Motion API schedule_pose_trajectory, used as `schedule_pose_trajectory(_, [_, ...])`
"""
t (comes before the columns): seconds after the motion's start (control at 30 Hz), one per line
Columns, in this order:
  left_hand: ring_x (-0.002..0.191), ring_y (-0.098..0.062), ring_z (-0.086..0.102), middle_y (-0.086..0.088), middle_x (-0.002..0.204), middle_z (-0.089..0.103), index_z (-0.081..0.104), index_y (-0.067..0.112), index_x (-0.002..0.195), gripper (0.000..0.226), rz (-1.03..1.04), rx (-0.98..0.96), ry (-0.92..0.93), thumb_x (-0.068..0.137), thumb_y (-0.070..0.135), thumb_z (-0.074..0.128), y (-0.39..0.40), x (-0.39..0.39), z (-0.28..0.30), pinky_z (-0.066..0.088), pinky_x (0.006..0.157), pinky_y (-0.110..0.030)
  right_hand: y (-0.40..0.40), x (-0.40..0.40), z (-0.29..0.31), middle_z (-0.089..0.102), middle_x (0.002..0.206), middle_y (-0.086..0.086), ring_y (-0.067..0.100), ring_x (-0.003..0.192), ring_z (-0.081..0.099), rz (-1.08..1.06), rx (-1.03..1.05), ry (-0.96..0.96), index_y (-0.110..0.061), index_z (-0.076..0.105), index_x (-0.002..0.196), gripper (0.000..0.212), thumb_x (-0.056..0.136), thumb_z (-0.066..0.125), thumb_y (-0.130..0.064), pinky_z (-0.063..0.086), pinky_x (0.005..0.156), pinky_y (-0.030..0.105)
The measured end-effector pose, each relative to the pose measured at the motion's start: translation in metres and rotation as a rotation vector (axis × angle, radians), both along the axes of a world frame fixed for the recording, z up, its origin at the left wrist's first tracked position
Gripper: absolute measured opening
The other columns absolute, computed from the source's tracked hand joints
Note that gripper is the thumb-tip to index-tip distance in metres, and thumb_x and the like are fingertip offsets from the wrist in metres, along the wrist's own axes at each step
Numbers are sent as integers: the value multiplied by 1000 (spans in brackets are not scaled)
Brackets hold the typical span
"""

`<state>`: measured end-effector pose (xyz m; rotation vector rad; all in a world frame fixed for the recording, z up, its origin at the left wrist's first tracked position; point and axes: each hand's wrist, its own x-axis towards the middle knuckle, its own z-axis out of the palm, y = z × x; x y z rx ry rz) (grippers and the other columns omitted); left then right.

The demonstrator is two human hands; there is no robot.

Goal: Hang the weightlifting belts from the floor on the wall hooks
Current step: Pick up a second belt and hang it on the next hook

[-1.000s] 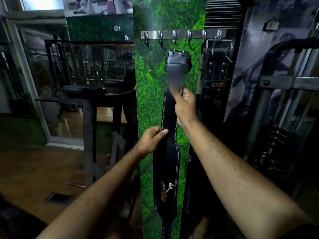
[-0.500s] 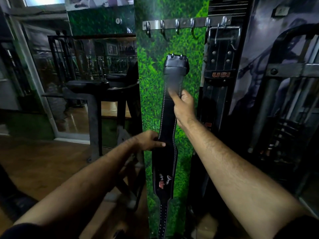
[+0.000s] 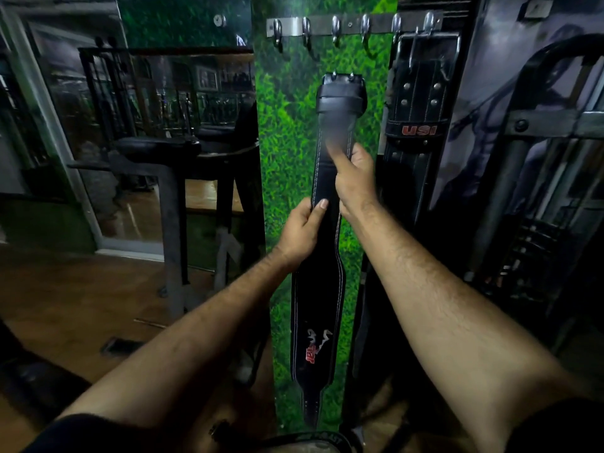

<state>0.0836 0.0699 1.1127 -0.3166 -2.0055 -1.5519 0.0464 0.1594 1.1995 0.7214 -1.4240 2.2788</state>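
- Green grass-print wall panel [image 3: 287, 158] stands straight in front of me, with a metal hook rail [image 3: 353, 24] across its top and a wooden floor [image 3: 65, 289] off to my left.
- Dark gym equipment [image 3: 170, 178] sits left of the panel, and a machine frame [image 3: 536, 158] fills the right side.
- I hold a black weightlifting belt [image 3: 318, 305] upright against the panel, its buckle end [image 3: 341, 96] at the top and its narrow holed tip hanging low near the bottom of the view.
- The buckle end is below the hook rail, apart from the hooks, roughly under the middle ones.
- My right hand [image 3: 354, 181] grips the belt's narrow upper strap from its right edge, fingers wrapped around it and the forefinger pointing up along the leather; that fingertip is blurred.
- My left hand [image 3: 302, 232] is just below the right one, clasping the belt's left edge with the thumb lying across the front, right where the strap begins to widen.
- The two hands are near each other, almost touching, with the belt between them.
- The belt's wide back section, with white stitching and a red and white logo, hangs below my left hand between my forearms.
- A second black belt [image 3: 415, 103], marked USI in red, hangs from the rightmost hooks, just to the right of my right hand.
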Motion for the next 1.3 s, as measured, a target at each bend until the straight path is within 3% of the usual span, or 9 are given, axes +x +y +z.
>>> schedule_pose_trajectory(0.2, [76, -3, 56, 12, 82, 61, 60, 23, 84, 21, -74, -160, -133, 97, 37, 50, -13, 0, -52, 48, 71, -32, 3, -4, -8, 72, 87, 1, 10, 80, 65, -29, 12, -7, -15, 67, 88, 8, 94, 65, -11, 53, 73, 23])
schedule_pose_trajectory(0.37, [65, 9, 58, 9, 80, 62, 57, 18, 85, 19, -179, -180, -323, 102, 16, 50, -22, 6, -66, 48, 64, -16, 2, -6, -12, 74, 93, 3, 13, 87, 67, -44, 56, -2, -16, 68, 91, 3, 93, 66, -14, 55, 81, 27])
schedule_pose_trajectory(0.47, [79, -3, 65, -5, 95, 68, 63, 5, 100, 10, -266, -159, -413, 100, 9, 53, -27, 7, -45, 54, 77, -25, 3, -8, -10, 74, 97, 3, 14, 91, 68, -35, 90, -8, -16, 68, 92, 3, 94, 66, -17, 54, 85, 30])
schedule_pose_trajectory(0.63, [68, -13, 53, 2, 77, 55, 59, 20, 94, 14, -270, 236, -285, 81, 18, 52, -15, 11, 45, 45, 66, -28, 8, -12, -2, 56, 80, 7, 18, 75, 52, -134, 139, -54, 10, 53, 88, 74, 82, 66, -63, 42, 69, 32])
schedule_pose_trajectory(0.77, [95, -25, 68, -10, 103, 72, 64, 15, 105, 20, -183, 331, -49, 98, 24, 48, 30, 13, 70, 54, 87, -40, 6, 3, 1, 56, 75, 6, 9, 68, 55, -210, 135, -21, -5, 55, 84, 34, 101, 49, -34, 46, 65, 26])
schedule_pose_trajectory(0.87, [96, -24, 67, -13, 104, 71, 64, 9, 107, 22, -26, 253, 112, 100, 22, 47, 44, 12, 63, 54, 88, -41, 11, 7, -8, 53, 68, -8, -5, 59, 50, -293, 171, 21, -20, 48, 77, 29, 105, 45, -22, 44, 62, 20])
schedule_pose_trajectory(0.97, [77, -11, 58, 4, 82, 63, 55, 20, 85, 17, 14, 293, 175, 100, 18, 50, 45, 11, 68, 51, 74, -35, 17, 8, -36, 60, 75, -5, 5, 69, 57, -273, 201, 9, -23, 52, 82, 25, 101, 47, -37, 49, 70, 34])
schedule_pose_trajectory(1.07, [56, 3, 40, 16, 60, 46, 43, 25, 70, 33, 56, 324, 160, 100, 17, 52, 42, 11, 79, 37, 58, -21, 11, 15, -67, 66, 84, -2, -2, 71, 62, -90, 124, -94, -21, 64, 85, 29, 101, 46, -36, 50, 74, 19])
schedule_pose_trajectory(1.3, [61, -4, 40, 7, 66, 46, 48, 22, 70, 31, 68, 460, 132, 100, 18, 53, 22, 2, 87, 34, 54, -22, 3, 16, -109, 72, 78, -6, 10, 75, 63, -176, 349, -95, -30, 74, 78, 32, 81, 69, -61, 52, 69, 38])
